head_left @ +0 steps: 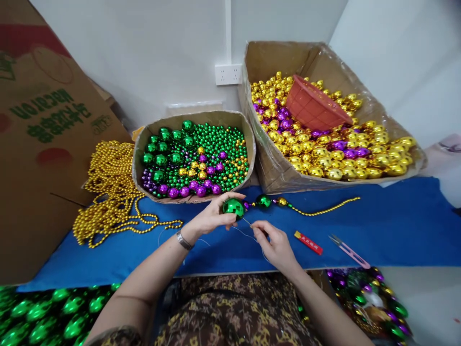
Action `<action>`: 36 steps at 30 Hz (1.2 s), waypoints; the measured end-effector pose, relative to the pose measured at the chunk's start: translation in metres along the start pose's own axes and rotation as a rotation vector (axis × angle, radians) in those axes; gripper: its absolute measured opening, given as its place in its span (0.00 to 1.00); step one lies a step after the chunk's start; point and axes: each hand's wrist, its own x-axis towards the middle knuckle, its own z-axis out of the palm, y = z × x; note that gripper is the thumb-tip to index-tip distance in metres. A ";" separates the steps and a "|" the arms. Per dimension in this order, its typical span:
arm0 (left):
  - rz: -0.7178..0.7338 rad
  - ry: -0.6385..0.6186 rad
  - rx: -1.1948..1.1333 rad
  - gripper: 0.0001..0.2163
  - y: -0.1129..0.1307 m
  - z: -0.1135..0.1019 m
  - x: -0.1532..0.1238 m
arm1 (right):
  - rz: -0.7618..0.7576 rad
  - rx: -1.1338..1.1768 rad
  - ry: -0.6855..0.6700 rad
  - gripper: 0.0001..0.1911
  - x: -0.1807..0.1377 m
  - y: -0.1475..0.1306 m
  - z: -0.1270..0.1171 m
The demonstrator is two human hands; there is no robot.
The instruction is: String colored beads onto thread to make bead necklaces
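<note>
My left hand (216,214) is closed around a large shiny green bead (234,207), thumb in front and fingers over the top. Just right of it, my right hand (274,242) pinches a thin needle or stiff thread end (247,222) close to the bead; which of the two I cannot tell. A partly strung strand lies to the right of the big bead: small purple and gold beads, a second green bead (264,201), a gold bead (282,202) and a tail of small gold beads (326,211). Loose pale thread (245,234) curls below my hands.
A blue cloth (389,226) covers the table. Behind stand a carton of mixed beads (252,144) and a larger carton of gold beads (264,168) holding a red basket (317,103). Gold bead strands (111,187) lie left; a red packet (308,242) and pink thread snips (350,252) lie right.
</note>
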 end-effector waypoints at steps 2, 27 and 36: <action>0.035 -0.010 0.050 0.33 0.006 -0.004 0.002 | 0.010 -0.002 0.009 0.11 0.001 0.000 -0.001; 0.025 0.383 1.174 0.12 0.015 -0.045 0.149 | 0.038 -0.037 0.113 0.10 0.002 0.005 -0.011; 0.007 0.278 -0.175 0.14 0.038 -0.027 0.060 | 0.048 -0.033 0.178 0.10 0.005 0.002 -0.015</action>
